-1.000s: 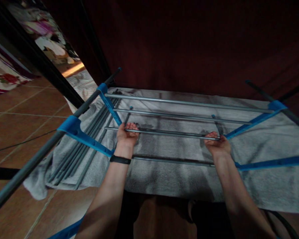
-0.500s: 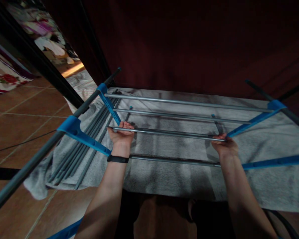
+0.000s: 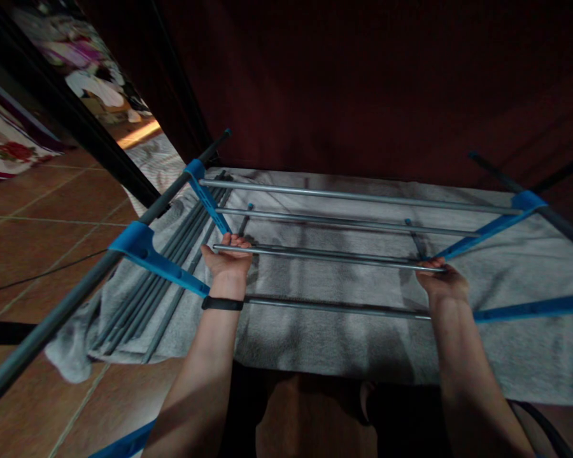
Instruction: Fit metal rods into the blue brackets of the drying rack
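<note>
A thin grey metal rod (image 3: 325, 256) lies level between my two hands. My left hand (image 3: 229, 257) is palm up under its left end, the rod resting across the fingers with the thumb out to the side. At the other end, my right hand (image 3: 442, 280) has its fingers around the rod, close to a blue plastic arm (image 3: 477, 227) of the rack. Other rods span the frame: a rear crossbar (image 3: 353, 198), a lower crossbar (image 3: 348, 224) and a near crossbar (image 3: 334, 308). Blue brackets (image 3: 136, 242) clip onto the grey side tube (image 3: 86, 292) at the left.
Several loose grey tubes (image 3: 157, 273) lie on a grey blanket (image 3: 286, 343) at the left. Behind the rack stands a dark red panel (image 3: 363, 83). Tiled floor (image 3: 33, 254) and a black post (image 3: 109, 146) are at the left, with piled cloth (image 3: 95, 86) beyond.
The held rod has shifted slightly to the right. My right hand has moved right with it; my left hand has moved slightly left, leaving less of the rod's end over its palm.
</note>
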Demonstrator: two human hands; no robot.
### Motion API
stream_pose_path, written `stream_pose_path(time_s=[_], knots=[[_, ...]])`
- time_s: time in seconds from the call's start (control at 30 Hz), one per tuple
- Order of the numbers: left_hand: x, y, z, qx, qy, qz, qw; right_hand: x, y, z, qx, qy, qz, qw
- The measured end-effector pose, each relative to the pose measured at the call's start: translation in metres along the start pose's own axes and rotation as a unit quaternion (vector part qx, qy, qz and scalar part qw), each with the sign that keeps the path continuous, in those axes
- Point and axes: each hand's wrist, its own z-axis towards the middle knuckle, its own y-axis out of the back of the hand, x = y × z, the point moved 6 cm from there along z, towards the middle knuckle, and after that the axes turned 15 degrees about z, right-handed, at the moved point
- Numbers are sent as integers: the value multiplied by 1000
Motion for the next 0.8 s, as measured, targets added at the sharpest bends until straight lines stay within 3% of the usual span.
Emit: stream_pose_path(time_s=[0.8], knots=[[0, 0, -1, -9, -6, 29, 1000, 3, -2, -5, 16, 5, 22, 1000]])
